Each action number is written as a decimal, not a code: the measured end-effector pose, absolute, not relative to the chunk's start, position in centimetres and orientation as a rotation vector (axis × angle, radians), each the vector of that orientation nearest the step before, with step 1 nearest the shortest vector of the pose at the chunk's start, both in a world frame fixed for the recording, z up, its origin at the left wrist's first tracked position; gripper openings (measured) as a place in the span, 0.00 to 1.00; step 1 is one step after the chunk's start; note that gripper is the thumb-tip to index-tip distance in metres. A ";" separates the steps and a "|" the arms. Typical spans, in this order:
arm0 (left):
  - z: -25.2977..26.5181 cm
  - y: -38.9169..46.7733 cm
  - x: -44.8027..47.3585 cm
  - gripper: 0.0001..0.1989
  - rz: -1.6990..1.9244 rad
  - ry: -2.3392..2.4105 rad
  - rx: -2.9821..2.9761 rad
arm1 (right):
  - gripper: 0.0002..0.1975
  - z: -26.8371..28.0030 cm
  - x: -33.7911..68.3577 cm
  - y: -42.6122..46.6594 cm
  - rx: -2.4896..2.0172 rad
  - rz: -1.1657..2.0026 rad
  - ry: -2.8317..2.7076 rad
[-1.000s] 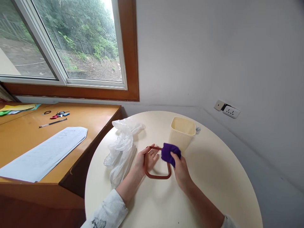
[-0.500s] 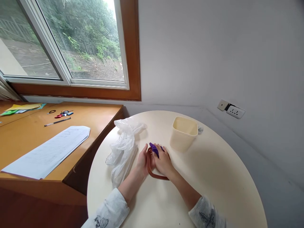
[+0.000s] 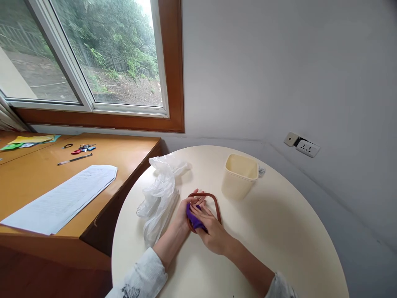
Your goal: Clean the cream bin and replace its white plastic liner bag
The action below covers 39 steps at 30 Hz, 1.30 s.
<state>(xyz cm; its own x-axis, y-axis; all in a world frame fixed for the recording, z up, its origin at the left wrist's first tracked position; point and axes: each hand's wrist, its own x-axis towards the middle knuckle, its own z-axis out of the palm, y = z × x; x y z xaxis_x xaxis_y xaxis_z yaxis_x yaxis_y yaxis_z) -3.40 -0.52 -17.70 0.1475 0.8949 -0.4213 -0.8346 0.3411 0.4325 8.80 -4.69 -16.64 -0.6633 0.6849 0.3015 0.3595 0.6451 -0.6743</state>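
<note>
My left hand [image 3: 182, 213] grips the left side of a brown-rimmed lid [image 3: 214, 198], a rounded square held just over the round table. Its middle looks see-through, with left fingers showing inside the rim. A purple cloth [image 3: 195, 221] lies bunched against the lid's near left part. Pressing on that cloth is my right hand [image 3: 214, 234], its fingers stretched over it and the thumb at its near edge. Behind and to the right stands a cream plastic container [image 3: 238, 186], open at the top.
A crumpled white plastic bag [image 3: 161, 194] lies on the round table [image 3: 263, 248], left of my hands. Something small and clear [image 3: 262, 170] sits beside the container. On the wooden desk [image 3: 136, 153] at left are paper sheets [image 3: 68, 198], a pen [image 3: 74, 159] and keys [image 3: 85, 149].
My right hand and the purple cloth have moved from the lid's far part to its near left part. The far rim now shows uncovered.
</note>
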 end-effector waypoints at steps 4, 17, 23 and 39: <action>-17.9 0.0 -3.7 0.21 1.235 0.689 0.090 | 0.33 -16.8 10.2 -5.9 -0.664 0.677 -2.437; -17.5 0.0 -3.8 0.19 1.118 0.627 0.028 | 0.32 -19.1 16.3 -6.0 -0.646 0.216 -2.582; -17.2 -0.5 -3.4 0.05 1.196 0.568 0.080 | 0.36 -19.4 14.6 -6.0 -0.757 0.235 -2.416; -16.8 -0.8 -3.0 0.08 1.167 0.751 0.165 | 0.34 -19.0 13.8 -5.4 -0.727 0.205 -2.434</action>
<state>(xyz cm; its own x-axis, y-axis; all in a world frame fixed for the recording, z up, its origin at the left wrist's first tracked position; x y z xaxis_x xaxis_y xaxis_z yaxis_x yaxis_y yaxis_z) -2.99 -0.80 -16.77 0.1836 0.8751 -0.4478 -0.7701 0.4112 0.4878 13.84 -5.38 -18.98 -0.6802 0.5437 0.4916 0.4536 0.8391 -0.3004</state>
